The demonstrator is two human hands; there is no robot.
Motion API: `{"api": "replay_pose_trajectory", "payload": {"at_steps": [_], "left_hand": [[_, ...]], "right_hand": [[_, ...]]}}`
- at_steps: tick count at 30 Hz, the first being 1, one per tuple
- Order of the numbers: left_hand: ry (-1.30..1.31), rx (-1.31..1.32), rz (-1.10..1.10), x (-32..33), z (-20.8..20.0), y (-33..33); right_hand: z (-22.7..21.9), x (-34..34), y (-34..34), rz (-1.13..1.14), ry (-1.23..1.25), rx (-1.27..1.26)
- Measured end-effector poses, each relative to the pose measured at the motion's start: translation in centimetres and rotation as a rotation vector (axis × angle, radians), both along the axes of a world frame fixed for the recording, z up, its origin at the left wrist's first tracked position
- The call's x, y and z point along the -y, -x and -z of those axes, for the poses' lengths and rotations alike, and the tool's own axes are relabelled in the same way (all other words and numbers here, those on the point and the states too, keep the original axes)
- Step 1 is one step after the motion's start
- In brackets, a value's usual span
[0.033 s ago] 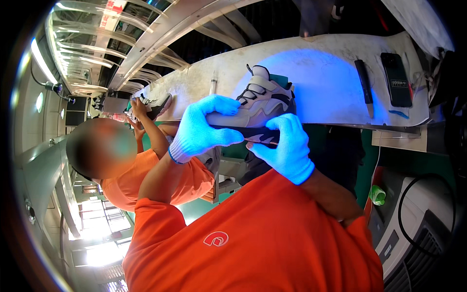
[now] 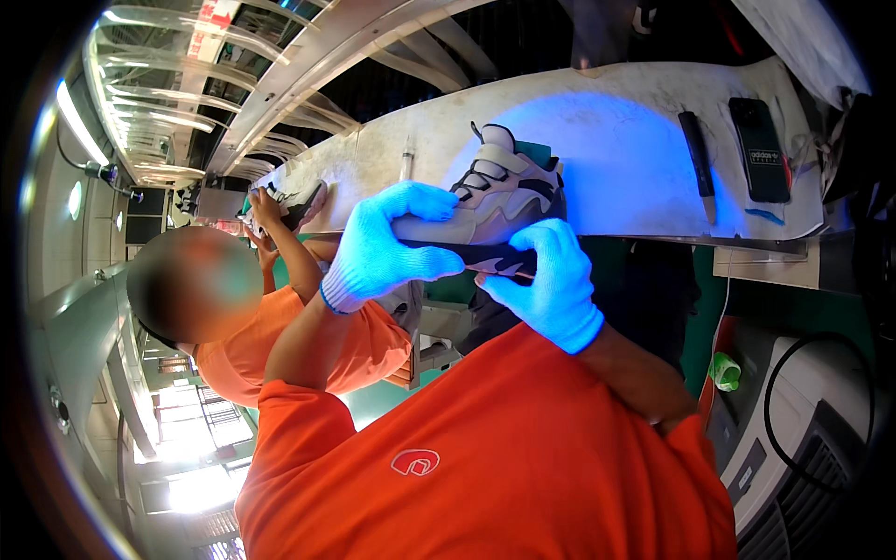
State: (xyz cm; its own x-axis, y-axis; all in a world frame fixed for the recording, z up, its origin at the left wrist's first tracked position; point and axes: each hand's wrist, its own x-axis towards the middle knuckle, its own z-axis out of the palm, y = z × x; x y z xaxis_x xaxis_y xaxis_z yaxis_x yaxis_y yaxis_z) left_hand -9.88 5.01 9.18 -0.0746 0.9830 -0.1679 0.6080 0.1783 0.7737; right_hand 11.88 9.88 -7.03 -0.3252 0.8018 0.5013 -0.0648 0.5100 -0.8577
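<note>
A grey and white sneaker (image 2: 499, 201) with black laces, dark trim and a dark sole is held over the near edge of the workbench, lit by a blue-violet glow. My left hand (image 2: 387, 245), in a knitted glove that shines blue, wraps round the toe, thumb along the sole's side and fingers over the upper. Toward the heel, my gloved right hand (image 2: 553, 285) grips the sole's side with thumb and fingers. The toe tip is hidden behind my left hand. Teal material shows at the shoe's collar.
The pale, stained workbench (image 2: 616, 163) carries a syringe-like tube (image 2: 408, 159), a dark-handled tool (image 2: 698, 163) and a black phone (image 2: 759, 149). At left, a co-worker in orange (image 2: 308, 336) handles another sneaker (image 2: 303, 203). Metal framing with clear curved tubes (image 2: 187, 56) runs along the far left.
</note>
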Motion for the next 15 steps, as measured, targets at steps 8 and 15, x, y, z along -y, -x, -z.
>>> {"api": "replay_pose_trajectory", "payload": {"at_steps": [8,15], "left_hand": [[-0.032,0.020,0.091,-0.7,0.1,1.1],[-0.033,0.053,0.105,-1.5,0.3,2.4]], "right_hand": [[0.5,-1.1,0.6,-0.035,0.053,-0.087],[0.3,-2.2,1.1,-0.011,-0.003,-0.025]]}}
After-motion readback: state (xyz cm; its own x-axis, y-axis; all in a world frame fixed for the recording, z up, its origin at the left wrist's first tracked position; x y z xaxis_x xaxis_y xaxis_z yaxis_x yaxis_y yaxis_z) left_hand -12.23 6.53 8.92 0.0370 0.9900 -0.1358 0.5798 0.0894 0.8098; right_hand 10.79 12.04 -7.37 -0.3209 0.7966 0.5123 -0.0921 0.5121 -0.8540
